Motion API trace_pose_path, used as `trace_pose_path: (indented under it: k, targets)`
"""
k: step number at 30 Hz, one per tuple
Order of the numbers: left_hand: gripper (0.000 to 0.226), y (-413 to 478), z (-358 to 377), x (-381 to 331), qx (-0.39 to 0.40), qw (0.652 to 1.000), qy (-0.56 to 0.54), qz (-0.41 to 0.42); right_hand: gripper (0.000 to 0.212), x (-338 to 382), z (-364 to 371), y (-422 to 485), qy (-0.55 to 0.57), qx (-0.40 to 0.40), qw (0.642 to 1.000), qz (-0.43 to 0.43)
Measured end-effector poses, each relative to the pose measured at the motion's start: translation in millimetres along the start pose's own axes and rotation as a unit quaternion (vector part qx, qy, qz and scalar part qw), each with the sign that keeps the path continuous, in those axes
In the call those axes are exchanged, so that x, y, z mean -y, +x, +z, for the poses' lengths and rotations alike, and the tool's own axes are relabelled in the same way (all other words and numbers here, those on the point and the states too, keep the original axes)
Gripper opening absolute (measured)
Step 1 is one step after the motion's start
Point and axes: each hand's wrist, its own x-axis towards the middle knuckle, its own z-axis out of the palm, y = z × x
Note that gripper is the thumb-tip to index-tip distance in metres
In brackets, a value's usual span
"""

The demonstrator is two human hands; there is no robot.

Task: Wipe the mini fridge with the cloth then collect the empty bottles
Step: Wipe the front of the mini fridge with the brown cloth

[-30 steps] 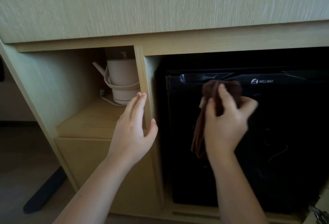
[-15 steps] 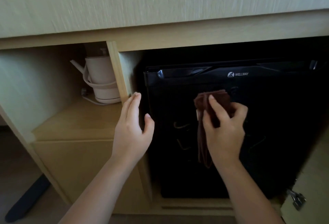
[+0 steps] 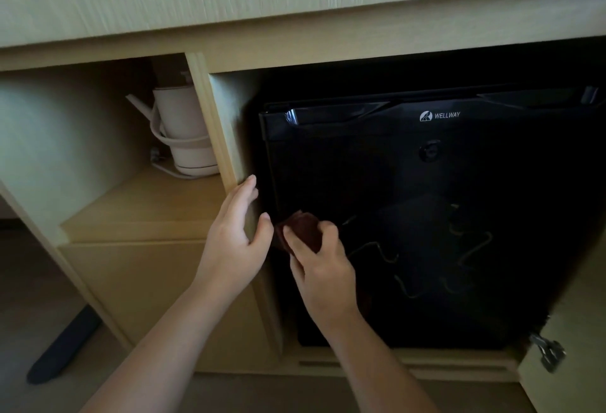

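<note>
A black mini fridge [image 3: 459, 183] marked WELLWAY sits inside the right compartment of a light wood cabinet. My right hand [image 3: 323, 270] grips a bunched brown cloth [image 3: 301, 232] and presses it on the fridge door near its lower left edge. My left hand [image 3: 234, 235] rests with fingers apart on the upright wooden divider [image 3: 216, 130] just left of the fridge, holding nothing. No bottles are in view.
A cream electric kettle [image 3: 183, 137] with its cord stands on the shelf in the left compartment, above a closed drawer front [image 3: 141, 284]. The open cabinet door with a metal hinge [image 3: 547, 352] is at the lower right. A dark furniture leg [image 3: 62, 347] lies on the floor at left.
My right hand has carried the cloth down and to the left across the fridge door, from near the logo to the lower left edge. The left hand stays on the divider.
</note>
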Motion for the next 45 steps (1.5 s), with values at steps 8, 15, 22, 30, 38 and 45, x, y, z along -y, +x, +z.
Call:
trace_pose_path:
  k: [8,15,22,30,38,45]
  targets:
    - [0.053,6.8,10.3,16.9,0.000,0.996,-0.089,-0.005,0.037,-26.9,-50.9,59.9,0.069,-0.213,0.971,0.079]
    - [0.045,2.2,8.2,7.5,-0.083,0.987,-0.131,0.044,0.040,-10.8,-5.2,2.2,-0.046,-0.022,0.999,-0.010]
    - [0.043,-0.6,-21.2,6.4,-0.100,0.988,-0.087,0.078,0.044,9.1,-9.9,37.7,0.051,-0.086,0.994,0.032]
    - [0.042,-1.0,-30.6,14.8,-0.092,0.989,-0.085,0.084,0.041,14.3,10.1,23.0,0.011,-0.078,0.997,0.008]
    - [0.041,-1.2,-4.2,16.0,-0.073,0.988,-0.114,0.071,0.039,-7.0,-5.7,13.8,0.069,-0.074,0.994,0.042]
    - [0.047,-1.7,4.9,22.4,-0.020,0.990,-0.135,0.018,0.032,-15.2,-18.6,35.4,0.058,-0.181,0.979,0.076]
